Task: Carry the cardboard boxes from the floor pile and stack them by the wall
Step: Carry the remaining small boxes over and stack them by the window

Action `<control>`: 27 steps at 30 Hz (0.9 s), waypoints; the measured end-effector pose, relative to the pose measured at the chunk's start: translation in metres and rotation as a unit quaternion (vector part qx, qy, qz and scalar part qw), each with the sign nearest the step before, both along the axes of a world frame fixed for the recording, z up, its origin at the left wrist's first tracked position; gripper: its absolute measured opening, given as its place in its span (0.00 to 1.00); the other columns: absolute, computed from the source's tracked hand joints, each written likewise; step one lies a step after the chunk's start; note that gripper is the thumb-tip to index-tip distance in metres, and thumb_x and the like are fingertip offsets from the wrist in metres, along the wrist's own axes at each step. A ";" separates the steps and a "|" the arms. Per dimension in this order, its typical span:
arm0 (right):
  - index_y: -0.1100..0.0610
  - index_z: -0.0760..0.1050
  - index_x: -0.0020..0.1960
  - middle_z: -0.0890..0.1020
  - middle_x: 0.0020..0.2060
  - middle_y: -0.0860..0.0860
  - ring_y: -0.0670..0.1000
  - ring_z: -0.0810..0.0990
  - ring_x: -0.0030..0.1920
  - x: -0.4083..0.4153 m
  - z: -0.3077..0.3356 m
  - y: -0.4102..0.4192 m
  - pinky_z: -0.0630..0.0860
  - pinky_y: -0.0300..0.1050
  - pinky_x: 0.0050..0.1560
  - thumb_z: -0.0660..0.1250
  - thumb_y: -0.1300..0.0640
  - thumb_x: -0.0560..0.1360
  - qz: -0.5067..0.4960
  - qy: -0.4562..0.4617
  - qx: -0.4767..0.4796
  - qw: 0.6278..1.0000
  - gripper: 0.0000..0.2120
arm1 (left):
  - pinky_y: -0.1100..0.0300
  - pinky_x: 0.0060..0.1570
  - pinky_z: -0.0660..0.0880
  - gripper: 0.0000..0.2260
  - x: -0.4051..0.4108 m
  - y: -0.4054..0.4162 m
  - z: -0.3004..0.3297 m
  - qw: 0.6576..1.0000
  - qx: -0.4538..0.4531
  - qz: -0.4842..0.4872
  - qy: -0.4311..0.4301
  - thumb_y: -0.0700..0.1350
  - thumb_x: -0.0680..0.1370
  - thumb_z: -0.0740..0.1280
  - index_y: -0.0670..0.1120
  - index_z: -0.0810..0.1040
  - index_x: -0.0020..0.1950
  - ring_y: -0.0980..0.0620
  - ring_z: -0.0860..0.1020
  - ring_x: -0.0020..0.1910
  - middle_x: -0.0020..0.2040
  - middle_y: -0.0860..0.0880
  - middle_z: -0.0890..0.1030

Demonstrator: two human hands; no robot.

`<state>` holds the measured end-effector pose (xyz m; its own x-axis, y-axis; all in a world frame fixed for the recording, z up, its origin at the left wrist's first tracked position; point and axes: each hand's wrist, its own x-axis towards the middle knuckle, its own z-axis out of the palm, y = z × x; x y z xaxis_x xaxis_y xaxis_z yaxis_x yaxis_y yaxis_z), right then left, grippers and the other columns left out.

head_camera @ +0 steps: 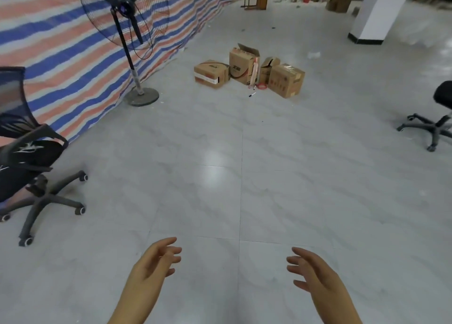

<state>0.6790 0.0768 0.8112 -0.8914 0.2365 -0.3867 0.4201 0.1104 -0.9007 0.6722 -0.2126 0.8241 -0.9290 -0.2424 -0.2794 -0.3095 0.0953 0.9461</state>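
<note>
Several cardboard boxes stand in a pile on the tiled floor ahead. A low box with a red and white label (211,73) is on the left. Beside it is a tall box with open flaps (243,65), then a small open box (267,69), and a sealed box (286,80) on the right. My left hand (156,260) and my right hand (309,268) hang low at the bottom of the view, far from the pile. Both have relaxed fingers and hold nothing.
A striped tarpaulin wall (73,42) runs along the left, with a standing fan (127,30) in front of it. One black office chair (27,157) is at near left, another (435,118) at right. A white pillar (376,12) and more boxes (338,3) stand far back. A marker (252,94) lies near the pile.
</note>
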 end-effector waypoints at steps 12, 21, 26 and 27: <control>0.57 0.79 0.48 0.83 0.44 0.55 0.55 0.81 0.48 -0.206 -0.034 0.022 0.76 0.52 0.50 0.59 0.65 0.79 -0.036 -0.072 -0.012 0.997 0.10 | 0.57 0.46 0.77 0.10 -0.217 0.025 -0.021 0.999 0.006 0.014 -0.030 0.37 0.80 0.61 0.47 0.81 0.53 0.53 0.83 0.44 0.44 0.51 0.85; 0.53 0.79 0.50 0.85 0.40 0.48 0.46 0.84 0.42 -0.451 -0.008 0.053 0.79 0.48 0.47 0.59 0.64 0.79 0.044 0.009 0.024 0.999 0.12 | 0.55 0.47 0.77 0.10 -0.409 0.047 -0.009 0.998 -0.002 0.056 -0.009 0.36 0.79 0.61 0.47 0.80 0.52 0.54 0.83 0.44 0.45 0.53 0.85; 0.52 0.79 0.51 0.85 0.41 0.49 0.45 0.84 0.43 -0.551 -0.010 0.042 0.79 0.47 0.47 0.59 0.64 0.80 0.066 0.005 0.028 0.997 0.12 | 0.53 0.49 0.77 0.09 -0.500 0.043 -0.018 0.997 0.004 0.074 -0.029 0.36 0.79 0.61 0.46 0.80 0.51 0.48 0.82 0.47 0.43 0.47 0.84; 0.52 0.79 0.50 0.85 0.41 0.49 0.45 0.84 0.43 -0.571 -0.015 0.038 0.79 0.46 0.47 0.59 0.64 0.79 0.066 -0.001 0.029 0.997 0.12 | 0.51 0.50 0.76 0.09 -0.521 0.040 -0.023 0.997 0.006 0.074 -0.034 0.37 0.79 0.61 0.46 0.80 0.52 0.47 0.81 0.48 0.45 0.46 0.84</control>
